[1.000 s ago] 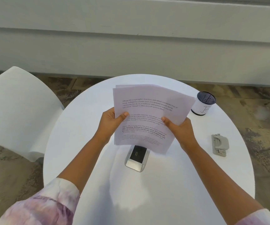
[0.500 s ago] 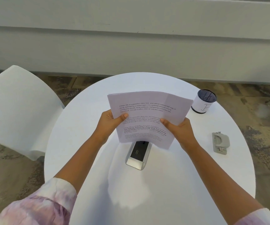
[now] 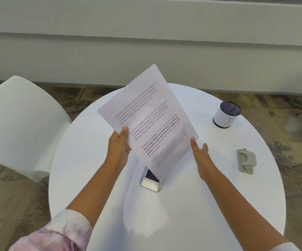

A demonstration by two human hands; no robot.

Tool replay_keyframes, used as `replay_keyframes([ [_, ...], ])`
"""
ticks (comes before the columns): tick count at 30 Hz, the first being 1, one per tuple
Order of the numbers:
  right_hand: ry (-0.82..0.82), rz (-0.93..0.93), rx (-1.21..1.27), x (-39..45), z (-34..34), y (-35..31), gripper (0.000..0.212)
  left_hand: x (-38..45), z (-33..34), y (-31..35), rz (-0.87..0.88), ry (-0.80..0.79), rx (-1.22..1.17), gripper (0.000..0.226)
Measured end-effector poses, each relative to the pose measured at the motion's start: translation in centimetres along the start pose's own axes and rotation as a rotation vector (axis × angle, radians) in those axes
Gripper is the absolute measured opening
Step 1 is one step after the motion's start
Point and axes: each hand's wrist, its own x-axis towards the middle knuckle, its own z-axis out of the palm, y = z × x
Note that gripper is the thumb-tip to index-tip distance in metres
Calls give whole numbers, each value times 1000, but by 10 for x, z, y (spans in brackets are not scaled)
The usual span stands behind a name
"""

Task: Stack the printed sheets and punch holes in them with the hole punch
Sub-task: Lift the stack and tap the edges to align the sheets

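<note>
The printed sheets (image 3: 150,113) are a thin white stack with lines of text, held up over the round white table (image 3: 191,205) and turned anticlockwise. My left hand (image 3: 118,147) pinches their lower left edge. My right hand (image 3: 201,154) is open beside the stack's lower right corner, fingers spread, its fingertip at the paper's edge. The grey hole punch (image 3: 246,161) lies flat on the table to the right, apart from both hands.
A silver device with a dark screen (image 3: 151,179) lies on the table under the sheets. A white-and-navy mesh pen cup (image 3: 226,115) stands at the table's far right. A white chair (image 3: 19,124) is at the left, a pale wall behind.
The sheets have swung anticlockwise and risen, from roughly level to steeply tilted. My right hand has let go of the right edge and opened; my left hand still holds them.
</note>
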Motion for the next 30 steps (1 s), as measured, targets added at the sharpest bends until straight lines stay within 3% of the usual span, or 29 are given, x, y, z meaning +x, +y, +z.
replay_keyframes([
  [2,-207,89,182,2,0,6,75,-3,0,-6,-40,74,-54,14],
  [4,-331,61,326,3,0,7,60,-6,0,-9,-55,98,-134,15],
  [14,-106,-246,239,13,-19,-7,21,-10,-13,-11,-83,-127,-150,35],
  [20,-84,-364,82,20,-46,-16,23,-2,-40,2,-180,-210,-287,34],
  [27,-71,-491,-29,23,-61,-17,29,3,-59,12,-223,-234,275,30],
  [30,2,-547,-80,24,-62,-15,22,2,-59,10,-205,-250,432,30],
])
